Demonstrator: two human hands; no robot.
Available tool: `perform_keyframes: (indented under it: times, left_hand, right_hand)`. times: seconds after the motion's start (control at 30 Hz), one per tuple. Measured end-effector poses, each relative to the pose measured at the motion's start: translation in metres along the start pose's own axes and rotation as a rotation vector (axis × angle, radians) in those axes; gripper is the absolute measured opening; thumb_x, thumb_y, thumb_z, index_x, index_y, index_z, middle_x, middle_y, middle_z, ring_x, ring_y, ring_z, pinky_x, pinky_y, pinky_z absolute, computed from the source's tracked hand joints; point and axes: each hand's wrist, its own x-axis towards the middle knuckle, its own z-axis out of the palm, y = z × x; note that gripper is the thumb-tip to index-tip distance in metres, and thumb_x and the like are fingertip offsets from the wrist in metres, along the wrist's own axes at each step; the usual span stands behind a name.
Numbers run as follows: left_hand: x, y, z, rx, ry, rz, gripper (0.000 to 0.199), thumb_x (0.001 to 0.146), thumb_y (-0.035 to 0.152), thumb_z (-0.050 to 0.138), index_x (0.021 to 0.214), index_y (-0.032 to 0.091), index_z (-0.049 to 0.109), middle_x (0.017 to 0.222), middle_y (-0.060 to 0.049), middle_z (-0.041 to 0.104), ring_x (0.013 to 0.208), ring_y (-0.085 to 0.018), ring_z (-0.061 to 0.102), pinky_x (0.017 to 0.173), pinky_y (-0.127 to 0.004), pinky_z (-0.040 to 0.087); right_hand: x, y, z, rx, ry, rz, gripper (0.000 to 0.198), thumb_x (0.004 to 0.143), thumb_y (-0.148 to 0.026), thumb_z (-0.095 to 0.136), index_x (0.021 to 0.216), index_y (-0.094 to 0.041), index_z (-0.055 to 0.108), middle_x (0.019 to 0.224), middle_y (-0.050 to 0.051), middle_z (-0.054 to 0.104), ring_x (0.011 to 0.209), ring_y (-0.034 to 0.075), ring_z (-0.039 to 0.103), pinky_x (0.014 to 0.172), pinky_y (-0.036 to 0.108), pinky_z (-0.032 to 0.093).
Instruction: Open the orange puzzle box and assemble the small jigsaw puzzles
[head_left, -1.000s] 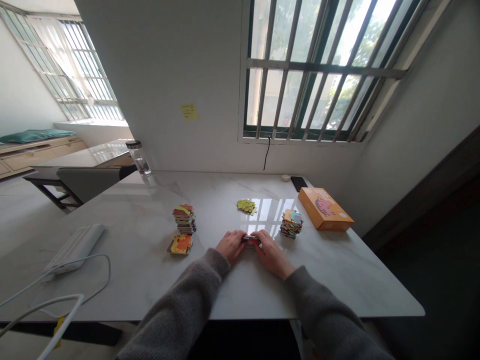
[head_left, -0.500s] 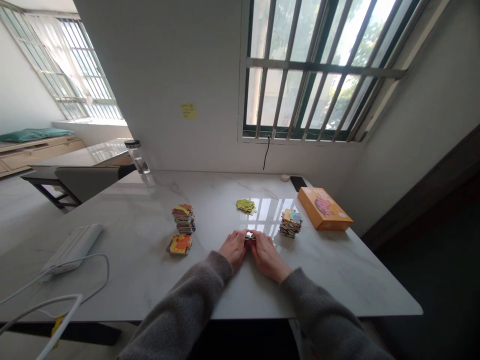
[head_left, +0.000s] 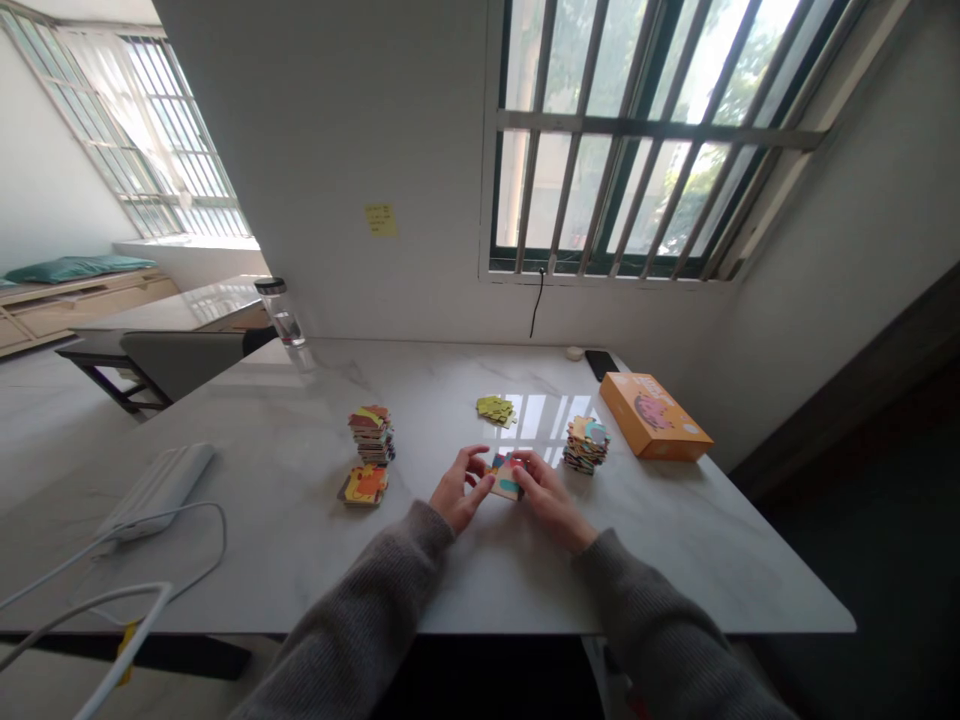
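Observation:
Colourful puzzle pieces [head_left: 507,478], red, blue and pale with a teal patch, are held low over the table between my hands. My right hand [head_left: 553,502] pinches their right side, thumb on top. At their left edge, my left hand [head_left: 456,490] grips with thumb and curled fingers. How many pieces are in the grip I cannot tell. Off to the left stands a tall stack of puzzle pieces [head_left: 372,436], with a low stack topped by an orange animal picture [head_left: 364,485] in front. Another stack [head_left: 586,445] rises right of my right hand. Yellow-green pieces [head_left: 496,410] lie beyond my hands.
An orange box [head_left: 654,416] lies at the right, with a black phone [head_left: 601,364] behind it. A white power strip [head_left: 161,490] and cables [head_left: 150,592] occupy the left side. A clear bottle [head_left: 285,318] stands at the far left corner of the marble-patterned table [head_left: 300,570].
My hands have parted slightly, and the pieces between them have tilted from edge-on to show a coloured picture face. My left fingers have lifted and loosened. The view has shifted slightly.

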Motion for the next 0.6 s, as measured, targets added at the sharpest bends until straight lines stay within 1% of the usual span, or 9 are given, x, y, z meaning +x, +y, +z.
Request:
perform_keyframes:
  times: [0.07, 0.17, 0.27, 0.3, 0.37, 0.43, 0.5, 0.53, 0.6]
  left_hand:
    - [-0.005, 0.003, 0.0, -0.114, 0.004, -0.079, 0.049, 0.087, 0.043, 0.061, 0.126, 0.017, 0.044, 0.09, -0.004, 0.062, 0.083, -0.018, 0.062, 0.076, -0.032, 0.05]
    - [-0.016, 0.008, 0.0, -0.25, -0.033, -0.172, 0.052, 0.084, 0.051, 0.064, 0.119, 0.017, 0.048, 0.09, -0.005, 0.064, 0.077, -0.017, 0.063, 0.072, -0.031, 0.052]
    - [-0.028, 0.015, -0.012, -0.233, 0.01, -0.207, 0.046, 0.082, 0.055, 0.065, 0.104, 0.015, 0.057, 0.092, -0.008, 0.068, 0.079, -0.019, 0.066, 0.075, -0.033, 0.054]
    - [-0.032, 0.017, -0.022, -0.202, 0.041, -0.212, 0.046, 0.082, 0.056, 0.065, 0.102, 0.015, 0.058, 0.092, -0.008, 0.069, 0.081, -0.02, 0.067, 0.075, -0.034, 0.055]
    - [-0.038, 0.019, -0.05, -0.148, 0.12, -0.233, 0.048, 0.08, 0.056, 0.067, 0.105, 0.015, 0.059, 0.097, -0.01, 0.07, 0.086, -0.022, 0.069, 0.076, -0.035, 0.056]
    - [-0.043, 0.016, -0.085, -0.174, 0.251, -0.251, 0.058, 0.076, 0.054, 0.071, 0.115, 0.015, 0.053, 0.103, -0.011, 0.071, 0.087, -0.023, 0.07, 0.076, -0.035, 0.057]
    - [-0.047, 0.008, -0.119, -0.197, 0.359, -0.284, 0.071, 0.073, 0.051, 0.074, 0.128, 0.017, 0.044, 0.102, -0.009, 0.071, 0.079, -0.021, 0.072, 0.07, -0.034, 0.058]
    - [-0.049, 0.001, -0.133, -0.185, 0.401, -0.306, 0.07, 0.072, 0.049, 0.075, 0.128, 0.017, 0.045, 0.103, -0.009, 0.071, 0.076, -0.02, 0.072, 0.069, -0.034, 0.059]
    - [-0.051, -0.014, -0.155, -0.115, 0.486, -0.348, 0.06, 0.072, 0.043, 0.075, 0.119, 0.015, 0.052, 0.102, -0.01, 0.071, 0.078, -0.021, 0.072, 0.072, -0.036, 0.06]
  right_hand:
    - [-0.003, -0.003, 0.004, 0.015, 0.0, -0.012, 0.033, 0.09, -0.05, 0.057, 0.11, -0.024, 0.051, 0.098, 0.005, 0.068, 0.09, 0.02, 0.066, 0.081, 0.036, 0.055]
    - [-0.008, -0.008, 0.014, -0.014, -0.084, -0.05, 0.033, 0.09, -0.052, 0.057, 0.108, -0.025, 0.05, 0.098, 0.005, 0.066, 0.089, 0.02, 0.065, 0.08, 0.037, 0.055]
    - [-0.011, -0.011, 0.023, -0.053, -0.154, -0.1, 0.033, 0.093, -0.049, 0.054, 0.114, -0.024, 0.05, 0.09, 0.003, 0.063, 0.082, 0.018, 0.063, 0.075, 0.034, 0.054]
    - [-0.012, -0.012, 0.025, -0.068, -0.148, -0.119, 0.032, 0.094, -0.047, 0.052, 0.116, -0.023, 0.05, 0.087, 0.002, 0.061, 0.078, 0.017, 0.06, 0.073, 0.032, 0.052]
    - [-0.012, -0.011, 0.025, -0.103, -0.112, -0.142, 0.032, 0.096, -0.043, 0.049, 0.12, -0.022, 0.049, 0.082, 0.001, 0.058, 0.072, 0.015, 0.056, 0.069, 0.031, 0.05]
    - [-0.011, -0.009, 0.023, -0.137, -0.079, -0.146, 0.031, 0.097, -0.04, 0.048, 0.121, -0.021, 0.049, 0.081, 0.0, 0.056, 0.07, 0.015, 0.054, 0.069, 0.031, 0.049]
    - [-0.011, -0.005, 0.021, -0.17, -0.066, -0.151, 0.032, 0.097, -0.037, 0.048, 0.125, -0.022, 0.047, 0.082, 0.0, 0.056, 0.071, 0.015, 0.054, 0.068, 0.031, 0.049]
    - [-0.011, -0.003, 0.021, -0.188, -0.065, -0.157, 0.032, 0.097, -0.036, 0.048, 0.126, -0.023, 0.046, 0.083, 0.0, 0.055, 0.071, 0.014, 0.054, 0.068, 0.03, 0.048]
    - [-0.011, -0.001, 0.02, -0.228, -0.068, -0.173, 0.034, 0.096, -0.033, 0.048, 0.128, -0.024, 0.045, 0.085, 0.0, 0.055, 0.07, 0.014, 0.053, 0.068, 0.031, 0.049]
